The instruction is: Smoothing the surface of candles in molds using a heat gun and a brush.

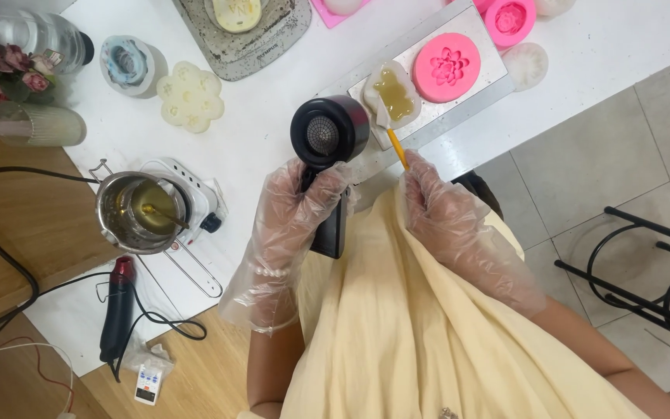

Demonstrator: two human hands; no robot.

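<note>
The left hand (304, 203), in a clear disposable glove, is closed around the handle of a black heat gun (327, 147) whose nozzle end faces the camera. The right hand (437, 203), also gloved, pinches a yellow-handled spatula (391, 132) whose pale tip rests in the translucent mould (391, 93) just ahead of it. That mould already holds amber liquid. The pink flower mould (447, 67) beside it on the metal tray (498, 66) appears unfilled. Left of the left hand, a melting pot (135, 209) on the tabletop (273, 116) retains liquid.
</note>
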